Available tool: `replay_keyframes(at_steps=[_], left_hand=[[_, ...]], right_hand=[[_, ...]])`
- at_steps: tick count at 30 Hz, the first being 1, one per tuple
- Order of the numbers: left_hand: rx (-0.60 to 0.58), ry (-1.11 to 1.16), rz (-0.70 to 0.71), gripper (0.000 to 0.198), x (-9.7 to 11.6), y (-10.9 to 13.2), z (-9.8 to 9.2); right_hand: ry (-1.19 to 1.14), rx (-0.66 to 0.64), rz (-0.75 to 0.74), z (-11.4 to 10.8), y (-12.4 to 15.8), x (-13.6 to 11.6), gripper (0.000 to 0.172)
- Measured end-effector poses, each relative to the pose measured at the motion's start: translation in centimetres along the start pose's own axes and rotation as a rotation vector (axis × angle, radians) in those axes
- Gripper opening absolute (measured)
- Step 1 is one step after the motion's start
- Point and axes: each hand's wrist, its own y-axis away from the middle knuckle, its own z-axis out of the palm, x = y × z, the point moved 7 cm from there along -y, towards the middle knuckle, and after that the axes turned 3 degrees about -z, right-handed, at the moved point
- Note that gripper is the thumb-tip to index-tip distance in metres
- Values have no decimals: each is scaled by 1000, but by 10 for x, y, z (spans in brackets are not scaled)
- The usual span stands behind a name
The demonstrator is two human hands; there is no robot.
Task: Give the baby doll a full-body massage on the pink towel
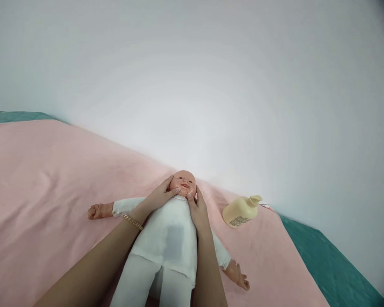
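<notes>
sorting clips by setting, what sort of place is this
Probably a bedroom, on a bed: a pink blanket spread over a teal sheet against a white wall, a baby doll lying on it with the left hand and right hand at its face, and a pump bottle lying beside it.

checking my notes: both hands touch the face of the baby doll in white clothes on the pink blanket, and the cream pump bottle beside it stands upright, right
Not quite: the head view shows the cream plastic pump bottle lying on its side, not upright. The rest holds: the left hand and right hand touch the face of the baby doll in white clothes on the pink blanket.
</notes>
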Motion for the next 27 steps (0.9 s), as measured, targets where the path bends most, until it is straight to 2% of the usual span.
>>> replay_keyframes(at_steps=[8, 16, 20, 27], left_hand=[[-32, 61, 28, 58, 5, 2, 2], [-77, 70, 48, 61, 7, 2, 4], [-77, 55, 67, 62, 11, 3, 3], [-32, 34, 28, 68, 6, 2, 1]], right_hand=[[14, -2, 16, -4, 0, -4, 79], [-246, -26, 26, 0, -6, 9, 74], [-249, -13, 13, -2, -5, 8, 65], [-291, -5, 31, -2, -5, 11, 63]])
